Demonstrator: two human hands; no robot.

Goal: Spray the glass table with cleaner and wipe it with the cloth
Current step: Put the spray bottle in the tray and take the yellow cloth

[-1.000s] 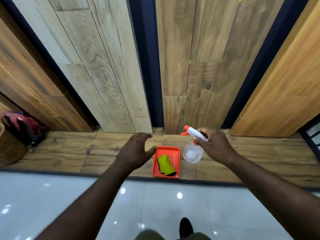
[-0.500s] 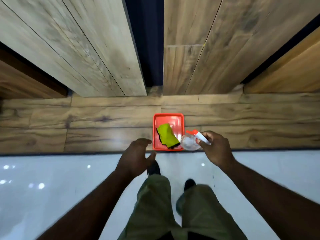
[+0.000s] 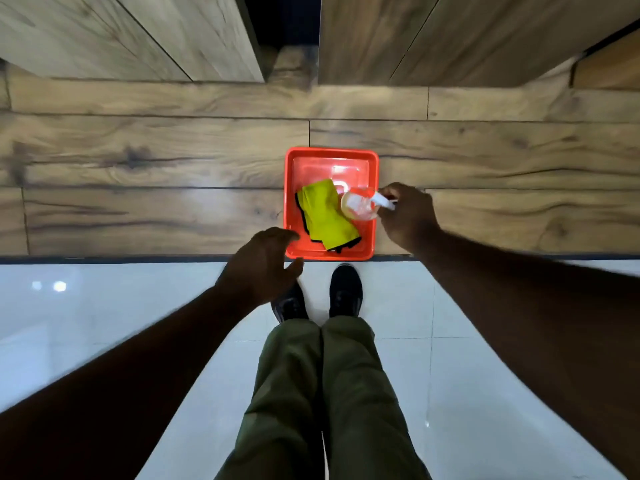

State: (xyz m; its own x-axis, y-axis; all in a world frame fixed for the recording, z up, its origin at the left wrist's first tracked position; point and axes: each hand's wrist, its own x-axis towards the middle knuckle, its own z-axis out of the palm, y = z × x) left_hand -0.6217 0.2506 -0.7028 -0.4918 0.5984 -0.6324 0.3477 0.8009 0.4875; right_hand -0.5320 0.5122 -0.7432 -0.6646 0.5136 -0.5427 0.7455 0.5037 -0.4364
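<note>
Now, your right hand (image 3: 405,216): the fingers are curled round the white head of the spray bottle (image 3: 358,205). I think you hold it there because the trigger sits there and the clear body gives less grip.
Spray bottle: it hangs tilted over the right side of the orange tray (image 3: 329,153), with its clear body just beside the cloth (image 3: 325,216). Whether the base touches the tray floor, I cannot tell.
Your left hand (image 3: 263,265): it holds nothing, and the fingers are loosely spread and a little bent. It hovers at the near left corner of the tray and does not seem to touch it. To me it looks ready either to take the cloth or to steady the tray.
Cloth: yellow-green with a dark edge, folded, lying inside the tray toward your side. Probably it is kept with the cleaner so that both travel together.
Tray: it stands on the wooden ledge (image 3: 156,161), at the near edge, just in front of your shoes (image 3: 345,289). You can reach it by bending down.
Glass table: it is not in view, so I judge that spraying and wiping are not yet begun here.
Around: upright wood panels (image 3: 450,32) stand behind the ledge, and a white tiled floor (image 3: 104,323) lies under you.
</note>
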